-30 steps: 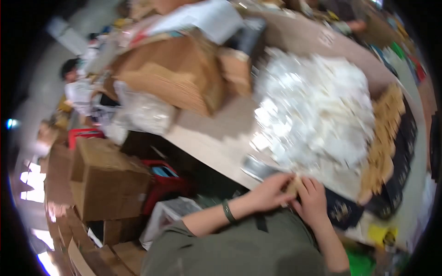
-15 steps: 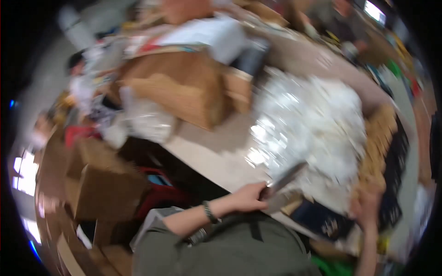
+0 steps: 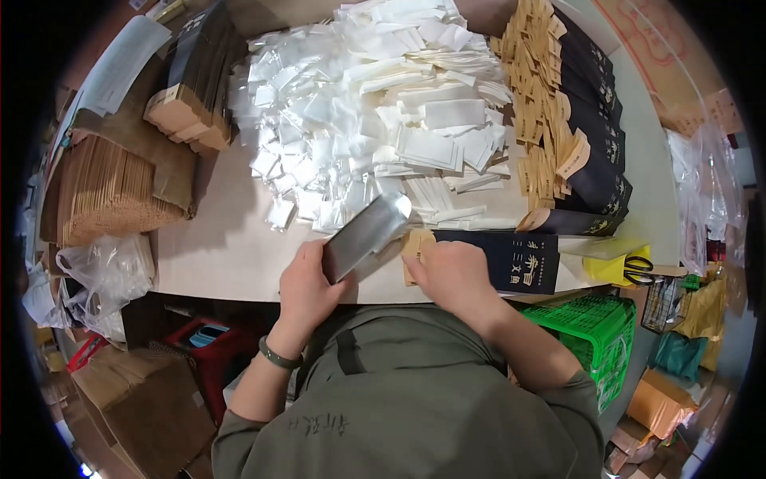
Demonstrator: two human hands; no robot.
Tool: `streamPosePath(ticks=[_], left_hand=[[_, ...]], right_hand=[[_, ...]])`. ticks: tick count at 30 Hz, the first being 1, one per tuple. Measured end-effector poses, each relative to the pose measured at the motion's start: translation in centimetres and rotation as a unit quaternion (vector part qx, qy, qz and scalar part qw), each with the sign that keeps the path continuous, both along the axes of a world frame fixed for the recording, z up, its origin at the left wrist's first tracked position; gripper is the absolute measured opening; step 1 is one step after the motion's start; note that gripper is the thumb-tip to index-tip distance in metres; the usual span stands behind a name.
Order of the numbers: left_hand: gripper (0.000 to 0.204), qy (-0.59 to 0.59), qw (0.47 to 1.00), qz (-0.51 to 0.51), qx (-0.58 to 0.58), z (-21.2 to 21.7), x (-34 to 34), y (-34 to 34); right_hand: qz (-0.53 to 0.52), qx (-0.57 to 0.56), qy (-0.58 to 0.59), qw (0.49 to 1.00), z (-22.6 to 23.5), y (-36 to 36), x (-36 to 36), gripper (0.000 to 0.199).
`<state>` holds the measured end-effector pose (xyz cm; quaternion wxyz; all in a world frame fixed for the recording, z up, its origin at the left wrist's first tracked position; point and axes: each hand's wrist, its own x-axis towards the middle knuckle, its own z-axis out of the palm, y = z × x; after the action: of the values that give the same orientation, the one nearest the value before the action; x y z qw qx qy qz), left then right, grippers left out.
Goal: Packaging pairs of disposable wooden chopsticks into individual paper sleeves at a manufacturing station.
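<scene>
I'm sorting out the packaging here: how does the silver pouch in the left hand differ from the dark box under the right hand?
The silver pouch is shiny and plain; the dark box is matt navy with printed marks. The pouch is lifted and tilted in the left hand; the box lies flat on the table, its kraft flap under the right hand. Both are long, flat and narrow.

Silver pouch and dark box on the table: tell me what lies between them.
In the head view, a tan kraft flap lies between the silver pouch in the left hand and the dark box, under the right hand.
</scene>
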<state>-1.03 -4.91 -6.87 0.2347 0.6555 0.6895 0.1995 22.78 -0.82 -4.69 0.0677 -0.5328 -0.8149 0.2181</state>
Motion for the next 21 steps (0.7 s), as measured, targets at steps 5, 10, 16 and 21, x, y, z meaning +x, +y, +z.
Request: streamPosePath(ticks=[5,10,16,21], left_hand=[[0.066,0.031,0.997,-0.068,0.010,0.8,-0.3,-1.9],[0.076,0.118,0.965,-0.230,-0.044,2.5,-2.2,-1.9],[0.071,0.065,0.972,-0.222,-0.033,2.5,0.8,-0.2],[0.069,0.025,0.998,-0.024,0.043,0.6,-2.6,-2.5]], right_hand=[[-0.048,0.008,0.039,0.998,-0.6,-0.2,-1.1,0.022],[-0.077,-0.010,0.071,0.994,-2.4,0.2,-1.8,0.020],[-0.028,0.112,0.132,0.985,-1.4,-1.2,-1.6,0.023],[-0.041,0.026,-0.029,0.998,-0.3,-0.8,-0.6,0.039]])
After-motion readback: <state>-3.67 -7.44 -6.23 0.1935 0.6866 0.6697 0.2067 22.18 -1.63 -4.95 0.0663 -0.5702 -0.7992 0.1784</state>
